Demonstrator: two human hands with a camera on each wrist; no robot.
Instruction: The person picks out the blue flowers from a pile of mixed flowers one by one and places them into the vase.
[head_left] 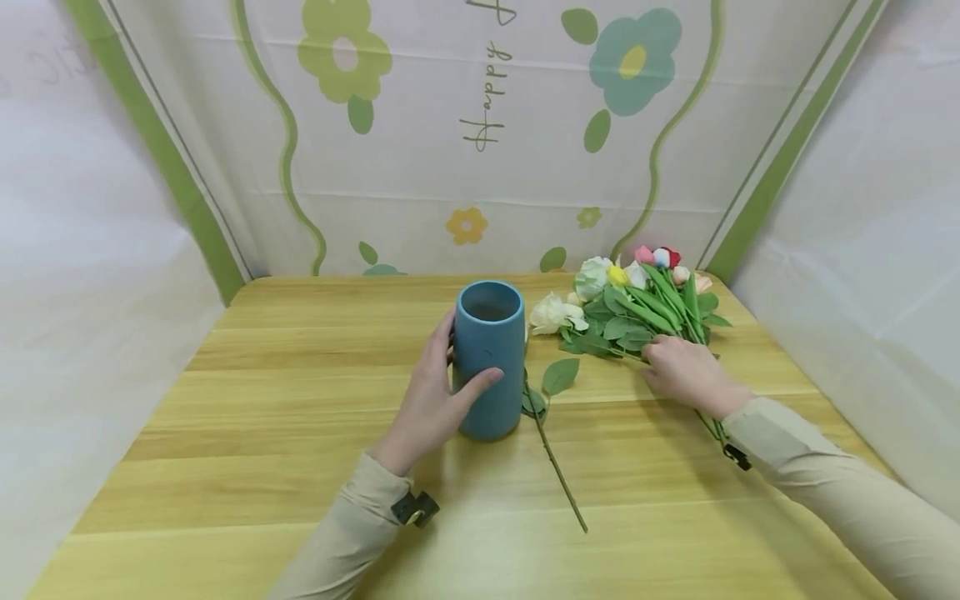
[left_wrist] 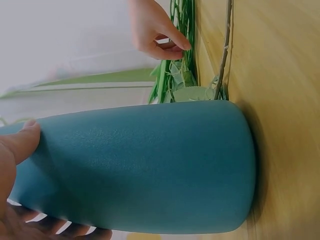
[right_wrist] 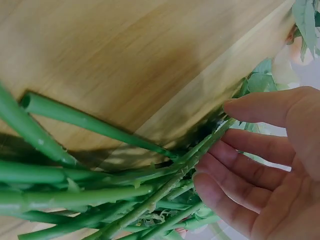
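A tall blue vase point(head_left: 491, 375) stands upright on the wooden table, its round mouth facing up. My left hand point(head_left: 429, 396) grips it from the left, thumb across the front and the other fingers round the far side. At the right, my right hand point(head_left: 690, 375) is over the stems of a bunch of flowers point(head_left: 660, 304). In the right wrist view, its thumb and fingertips pinch a thin green stem point(right_wrist: 187, 165) above several thicker ones. Next to the vase lies a loose leafy stem point(head_left: 555, 462), its upper part partly hidden by the vase.
White, yellow, pink and red blooms lie toward the table's back right corner, with a cream flower point(head_left: 553, 314) nearest the vase. Behind the table point(head_left: 300, 417) hangs a printed cloth point(head_left: 420, 167). Pale sheets point(head_left: 885, 250) rise at both sides.
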